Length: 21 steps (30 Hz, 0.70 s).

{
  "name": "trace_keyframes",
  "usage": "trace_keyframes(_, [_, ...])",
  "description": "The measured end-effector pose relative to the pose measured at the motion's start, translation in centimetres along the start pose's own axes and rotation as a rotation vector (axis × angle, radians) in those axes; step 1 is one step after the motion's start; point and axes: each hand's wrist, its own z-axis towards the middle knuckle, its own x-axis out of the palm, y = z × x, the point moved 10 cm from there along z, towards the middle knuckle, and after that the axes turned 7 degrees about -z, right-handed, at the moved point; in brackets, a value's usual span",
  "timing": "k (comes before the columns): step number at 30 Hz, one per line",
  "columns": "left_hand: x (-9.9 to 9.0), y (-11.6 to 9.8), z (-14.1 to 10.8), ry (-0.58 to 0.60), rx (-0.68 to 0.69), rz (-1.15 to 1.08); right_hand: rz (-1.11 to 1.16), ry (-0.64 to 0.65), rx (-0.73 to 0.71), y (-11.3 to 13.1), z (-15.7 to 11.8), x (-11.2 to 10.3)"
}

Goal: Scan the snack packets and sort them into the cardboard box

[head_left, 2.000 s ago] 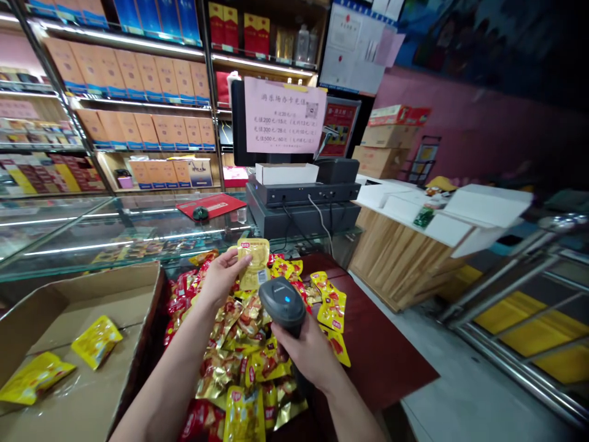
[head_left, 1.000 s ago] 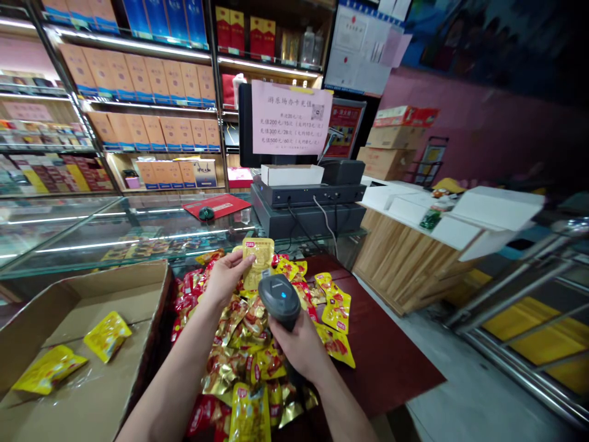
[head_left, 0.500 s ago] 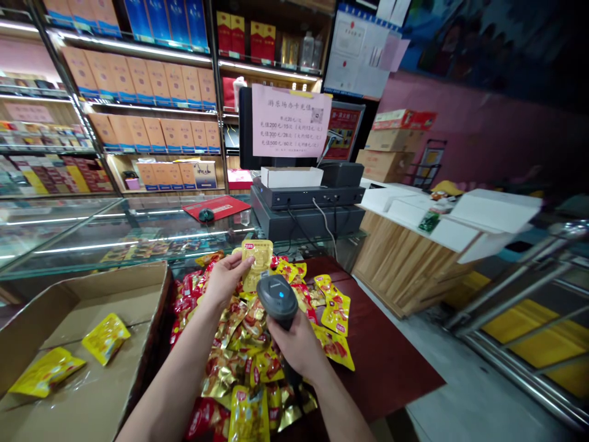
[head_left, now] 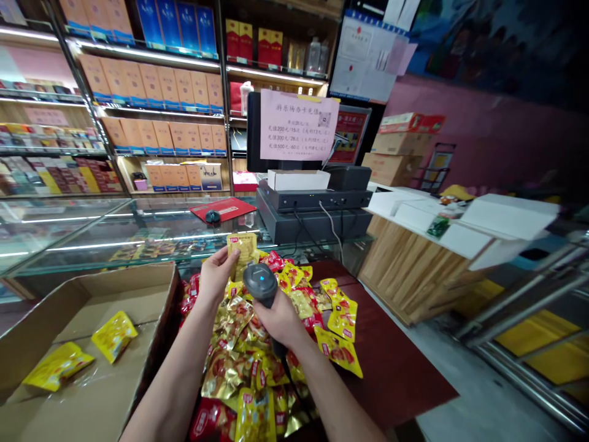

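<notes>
Nearest, the heap of packets (head_left: 223,373) lies undisturbed. Over it, the right hand (head_left: 281,318) grips the dark scanner (head_left: 258,282), which has slid left in the last half-second. Just beyond, the left hand (head_left: 214,275) pinches the golden sachet (head_left: 242,247) upright, also further left now, uncovering more of a red packet (head_left: 273,261). Farther off, the monitor (head_left: 254,138) hasn't moved.

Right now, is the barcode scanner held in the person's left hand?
No, the right hand grips the barcode scanner, while the left hand pinches a pale-gold snack packet.
</notes>
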Motion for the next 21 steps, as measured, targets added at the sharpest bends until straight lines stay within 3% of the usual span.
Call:
trace_keyframes(11, [0.3,0.2,0.1,0.064,-0.007,-0.024,0.039,0.012,0.003,0.7,-0.1,-0.2])
trace_keyframes(16, [0.5,0.4,0.0,0.069,-0.019,-0.027,0.272,-0.028,0.016,0.4,0.5,-0.5])
trace_keyframes(21, [1.4,1.1,-0.7,0.116,-0.116,0.014,0.608,0.002,0.234,-0.5,2.1,-1.3])
